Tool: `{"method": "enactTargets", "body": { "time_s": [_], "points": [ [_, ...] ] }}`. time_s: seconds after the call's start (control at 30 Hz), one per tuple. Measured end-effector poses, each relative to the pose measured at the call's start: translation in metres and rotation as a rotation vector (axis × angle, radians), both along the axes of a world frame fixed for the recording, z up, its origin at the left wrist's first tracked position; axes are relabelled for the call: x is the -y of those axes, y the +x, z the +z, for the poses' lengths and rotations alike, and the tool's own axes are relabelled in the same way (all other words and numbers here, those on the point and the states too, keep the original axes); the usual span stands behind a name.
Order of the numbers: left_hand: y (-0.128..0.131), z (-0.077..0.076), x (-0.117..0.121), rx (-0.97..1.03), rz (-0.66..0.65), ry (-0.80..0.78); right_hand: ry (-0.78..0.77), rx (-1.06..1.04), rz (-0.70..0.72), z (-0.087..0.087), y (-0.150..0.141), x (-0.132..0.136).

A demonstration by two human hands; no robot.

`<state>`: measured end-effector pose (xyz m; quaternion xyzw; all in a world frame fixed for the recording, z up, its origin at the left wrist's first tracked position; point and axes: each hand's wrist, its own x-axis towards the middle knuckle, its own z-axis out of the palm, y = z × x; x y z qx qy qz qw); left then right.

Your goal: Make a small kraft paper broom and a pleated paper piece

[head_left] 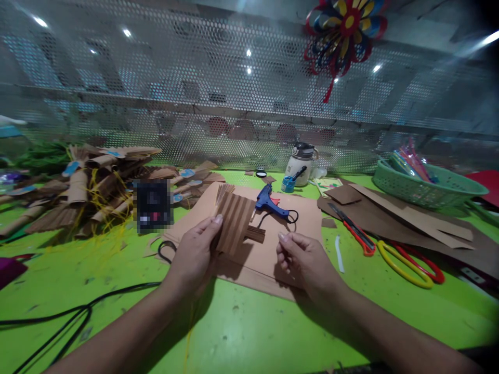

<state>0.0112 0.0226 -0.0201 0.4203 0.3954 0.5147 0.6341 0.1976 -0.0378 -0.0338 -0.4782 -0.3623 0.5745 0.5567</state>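
My left hand (195,252) is closed on a piece of striped brown pleated paper (234,221), thumb on its near face. Thin yellowish strands fan from the paper's upper left, and a small folded brown strip (256,234) shows beside its right edge. To the right, my right hand (306,257) is apart from the paper, its thumb and fingers curled into a pinch; anything between them is too small to make out. Beneath both hands lies a stack of kraft paper sheets (253,272). A blue glue gun (268,202) rests on it, just beyond the paper.
Brown paper crafts with yellow strings (78,187) pile up at left. A black cable (117,291) crosses the near left. At right are a box cutter (354,231), yellow-and-red-handled scissors (405,265) and a green basket (429,187). A jug (299,163) stands near the perforated screen (218,93).
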Motion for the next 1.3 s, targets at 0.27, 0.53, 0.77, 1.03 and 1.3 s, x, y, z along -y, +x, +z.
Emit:
{"method": "enactTargets", "body": {
  "time_s": [0.27,0.53,0.77,1.03,1.3],
  "points": [
    [0.003,0.000,0.005,0.005,-0.004,-0.013,0.004,-0.142,0.139,-0.011,-0.001,-0.001],
    [0.003,-0.003,0.010,-0.039,-0.103,-0.031,0.023,-0.085,0.132,-0.011,-0.001,0.000],
    [0.006,0.000,0.014,-0.088,-0.131,-0.030,0.017,-0.035,0.143,-0.011,0.001,0.001],
    [0.006,-0.001,0.017,-0.121,-0.231,-0.040,-0.009,0.025,0.170,-0.011,0.002,0.001],
    [0.007,-0.001,0.018,-0.134,-0.270,-0.024,-0.003,0.035,0.149,-0.011,0.001,0.000]
  ]
}}
